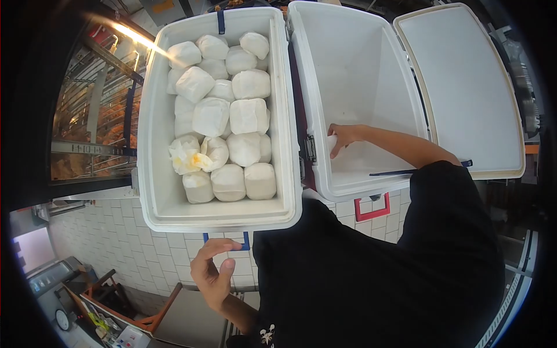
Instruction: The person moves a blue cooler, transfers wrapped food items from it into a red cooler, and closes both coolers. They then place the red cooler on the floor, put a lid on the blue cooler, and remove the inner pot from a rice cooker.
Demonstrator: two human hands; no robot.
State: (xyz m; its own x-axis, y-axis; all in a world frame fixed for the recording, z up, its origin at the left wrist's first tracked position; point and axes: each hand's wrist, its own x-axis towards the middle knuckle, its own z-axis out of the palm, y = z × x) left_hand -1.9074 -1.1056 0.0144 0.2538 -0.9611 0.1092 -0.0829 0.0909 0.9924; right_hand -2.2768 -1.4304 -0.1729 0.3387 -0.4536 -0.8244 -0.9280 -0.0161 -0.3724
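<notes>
A white cooler box (219, 223) holds several round bundles wrapped in white paper (249, 116). One crumpled, yellow-stained wrapper (187, 155) lies among them at the lower left. My left hand (213, 272) is just below the box's near edge, by a blue handle (246, 240), with fingers curved, apart and empty. Inside a second white cooler (377, 69), near its left wall, my right hand (347, 137) has its fingers bent around something white, partly hidden, that I cannot make out.
The second cooler's open lid (467, 87) extends to the right. Lit racks (98, 110) stand behind glass at the left. A red handle (372, 207) hangs below the second cooler. A brown wooden chair (110, 301) is at the lower left.
</notes>
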